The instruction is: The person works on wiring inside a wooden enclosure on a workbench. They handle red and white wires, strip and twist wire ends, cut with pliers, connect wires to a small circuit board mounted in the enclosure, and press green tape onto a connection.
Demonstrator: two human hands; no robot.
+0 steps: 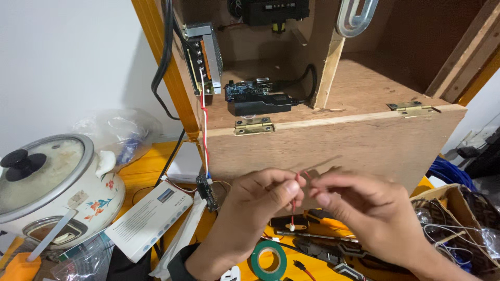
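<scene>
While both hands meet before the wooden box [333,140], the left hand [260,200] and right hand [359,203] pinch a thin red wire [295,200] between fingertips. A white oblong package [148,218] with a blue label lies lower left.

My fingers [284,190] hide the top of the red wire [293,205]. The picture's edge cuts off my arms and the cooker [47,192].

Left hand [255,205]: pinches thin red wire [293,208] (white connector hanging below).
Right hand [359,205]: fingertips meet the wire's top end.
Backdrop: hinged wooden box [333,140].
Table [143,174]: green tape roll [269,260].
</scene>
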